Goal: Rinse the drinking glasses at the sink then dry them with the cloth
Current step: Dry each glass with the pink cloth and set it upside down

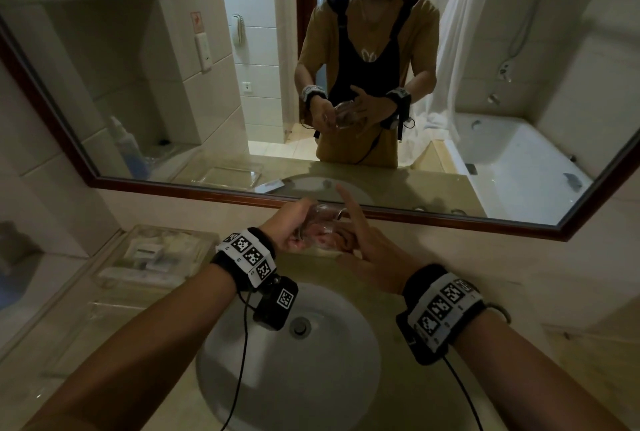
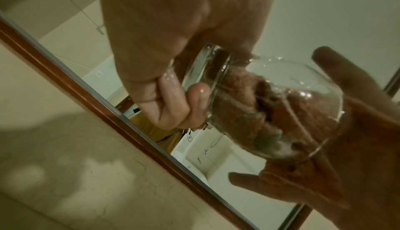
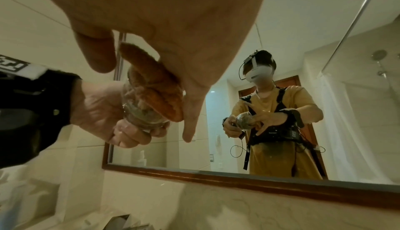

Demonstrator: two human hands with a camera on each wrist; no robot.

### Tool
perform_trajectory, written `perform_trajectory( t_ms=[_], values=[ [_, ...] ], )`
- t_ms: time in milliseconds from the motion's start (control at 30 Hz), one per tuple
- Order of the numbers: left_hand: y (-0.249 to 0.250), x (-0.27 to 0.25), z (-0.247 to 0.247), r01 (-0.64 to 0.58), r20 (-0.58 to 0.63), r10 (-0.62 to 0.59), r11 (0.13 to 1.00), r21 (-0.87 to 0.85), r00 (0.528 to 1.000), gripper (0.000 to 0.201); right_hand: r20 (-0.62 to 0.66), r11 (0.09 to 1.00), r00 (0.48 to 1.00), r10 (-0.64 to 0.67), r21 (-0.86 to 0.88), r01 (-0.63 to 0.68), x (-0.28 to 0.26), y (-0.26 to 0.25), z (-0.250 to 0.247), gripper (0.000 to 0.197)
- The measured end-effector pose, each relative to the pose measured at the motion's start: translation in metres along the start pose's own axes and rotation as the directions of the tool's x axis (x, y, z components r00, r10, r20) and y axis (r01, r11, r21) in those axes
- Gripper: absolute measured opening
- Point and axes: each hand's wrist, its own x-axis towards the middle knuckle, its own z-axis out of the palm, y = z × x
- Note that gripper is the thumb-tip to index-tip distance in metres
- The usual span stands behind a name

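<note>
Glass (image 2: 270,107) lies sideways, base gripped by left hand (image 2: 173,72); right hand (image 2: 346,148) pushes cloth (image 2: 249,112) inside.

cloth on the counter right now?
No, the orange cloth is stuffed inside the glass, which the left hand holds by its base.

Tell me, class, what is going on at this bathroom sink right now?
A person stands at the sink, drying a drinking glass. The left hand grips the glass by its base, tilted on its side above the basin. The right hand pushes an orange cloth into the bowl of the glass, with its index finger and little finger stretched out. No water can be seen running.
</note>
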Motion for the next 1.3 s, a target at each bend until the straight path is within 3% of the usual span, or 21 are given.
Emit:
perform_trajectory(
  t_ms=[133, 267, 367, 467, 533, 667, 833, 1000, 1100, 1233, 1300],
  values=[
    [-0.004, 0.002, 0.01, -0.013, -0.095, 0.013, 1.0, -0.002, 0.995, 0.032, -0.029, 0.99, 0.999, 0.022, 0.138, -0.018, 0.004, 0.003, 0.005, 0.092],
    [-0.008, 0.002, 0.01, -0.056, -0.075, 0.054, 0.998, -0.023, 0.996, 0.032, -0.198, 0.916, 0.973, 0.12, 0.4, -0.032, 0.0, 0.012, 0.007, 0.063],
    [-0.004, 0.002, 0.006, -0.036, -0.05, 0.035, 0.999, -0.036, 0.998, 0.032, -0.258, 0.973, 0.961, 0.099, 0.229, -0.039, -0.006, 0.013, -0.001, 0.052],
    [0.0, 0.001, 0.005, -0.064, -0.037, 0.064, 0.998, 0.004, 0.997, 0.038, -0.105, 0.994, 0.994, 0.021, -0.102, -0.031, -0.007, 0.014, -0.006, 0.06],
    [0.003, 0.001, 0.007, -0.108, -0.043, 0.11, 0.993, 0.041, 0.993, 0.037, -0.034, 0.984, 0.999, 0.009, -0.175, -0.015, -0.004, 0.015, -0.008, 0.062],
    [0.001, 0.007, 0.014, -0.169, -0.129, 0.172, 0.985, 0.03, 0.977, 0.037, 0.0, 0.997, 0.997, 0.072, -0.038, -0.072, 0.001, 0.019, -0.005, 0.058],
    [-0.004, 0.01, 0.024, -0.202, -0.246, 0.185, 0.979, -0.043, 0.952, 0.027, 0.031, 0.928, 0.991, 0.132, 0.347, -0.135, 0.004, 0.017, 0.0, 0.049],
    [-0.003, 0.004, 0.026, -0.211, -0.245, 0.195, 0.977, -0.039, 0.95, 0.037, 0.064, 0.911, 0.988, 0.138, 0.383, -0.152, 0.002, 0.011, 0.001, 0.048],
    [-0.005, 0.004, 0.028, -0.178, -0.28, 0.157, 0.982, -0.054, 0.947, 0.031, 0.077, 0.907, 0.979, 0.19, 0.367, -0.205, 0.003, 0.004, -0.001, 0.038],
    [-0.011, 0.008, 0.03, -0.191, -0.358, 0.151, 0.978, -0.08, 0.922, 0.024, 0.101, 0.828, 0.961, 0.259, 0.49, -0.275, 0.001, -0.001, -0.004, 0.041],
    [-0.013, 0.01, 0.032, -0.26, -0.414, 0.239, 0.966, 0.007, 0.878, 0.029, 0.083, 0.758, 0.95, 0.301, 0.584, -0.291, 0.001, 0.002, -0.003, 0.041]
  ],
)
